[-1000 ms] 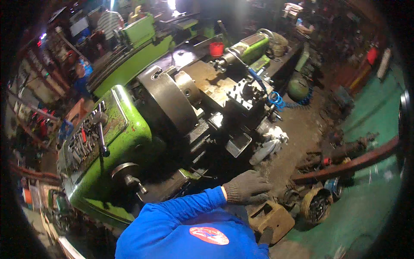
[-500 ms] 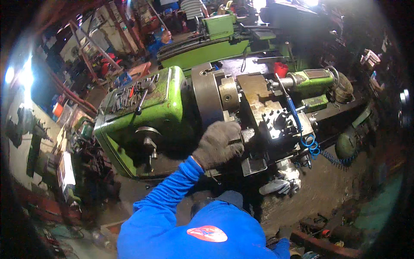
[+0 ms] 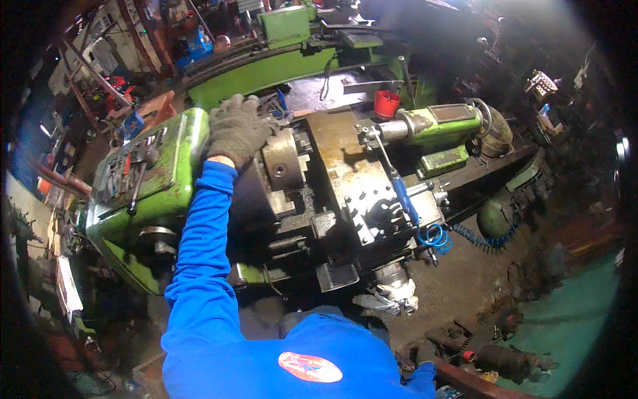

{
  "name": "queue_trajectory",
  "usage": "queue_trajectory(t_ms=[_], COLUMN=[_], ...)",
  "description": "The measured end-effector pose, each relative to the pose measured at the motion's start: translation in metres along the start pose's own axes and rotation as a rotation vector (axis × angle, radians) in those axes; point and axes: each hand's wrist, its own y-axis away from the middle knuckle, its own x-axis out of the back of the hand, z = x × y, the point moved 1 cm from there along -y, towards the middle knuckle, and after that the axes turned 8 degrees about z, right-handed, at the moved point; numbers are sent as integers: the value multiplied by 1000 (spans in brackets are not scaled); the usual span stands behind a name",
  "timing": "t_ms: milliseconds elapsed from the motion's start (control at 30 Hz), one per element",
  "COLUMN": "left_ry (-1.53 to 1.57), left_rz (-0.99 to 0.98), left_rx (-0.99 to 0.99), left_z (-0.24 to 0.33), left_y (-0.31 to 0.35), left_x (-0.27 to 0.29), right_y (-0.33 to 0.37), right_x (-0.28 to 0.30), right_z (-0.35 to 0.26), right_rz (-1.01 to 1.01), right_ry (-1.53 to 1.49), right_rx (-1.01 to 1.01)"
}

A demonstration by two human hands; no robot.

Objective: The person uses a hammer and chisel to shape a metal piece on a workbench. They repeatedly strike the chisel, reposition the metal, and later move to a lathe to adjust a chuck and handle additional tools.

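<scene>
My left hand (image 3: 237, 133), in a dark grey knit glove, lies over the top of the big lathe chuck (image 3: 249, 193), beside the green headstock (image 3: 199, 133). Its fingers stretch toward the far side and hold nothing. A round metal workpiece (image 3: 278, 163) sits between the chuck's stepped jaws (image 3: 282, 203). My right arm hangs low at the right of my body; what seems to be my right hand (image 3: 425, 351) is dark and blurred there, so its fingers cannot be made out. Right of the chuck stand the carriage (image 3: 339, 156) and the tool post (image 3: 382, 213).
Hand tools (image 3: 119, 174) lie on the headstock. A blue air gun (image 3: 404, 198) with a coiled hose (image 3: 435, 238) rests by the tool post. Whitish cloth or gloves (image 3: 392, 297) hang below the carriage. A red bucket (image 3: 386, 104) stands behind, before another green lathe (image 3: 286, 30).
My left hand has moved from the near side of the chuck up and left to its top, with the arm reaching farther out. The view has shifted right, so the lathe appears farther left.
</scene>
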Motion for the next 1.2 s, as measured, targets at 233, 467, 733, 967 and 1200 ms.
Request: queue_trajectory(t_ms=[233,467,733,967,1200], left_ry=[122,122,112,147,215], left_rz=[-189,-116,-1,188,38], left_rx=[142,156,194,63,-27], left_z=[24,3,4,-9,4], left_y=[-14,-4,1,12,14], left_x=[-3,-17,-21,-32,-15], right_y=[-3,-117,-317,-288,-158], right_x=[25,29,115,124,38], right_z=[-11,28,-8,-39,28], right_rz=[-132,-216,-132,274,-459], right_ry=[-117,-204,-840,-401,574], right_rx=[-147,-117,-343,58,416])
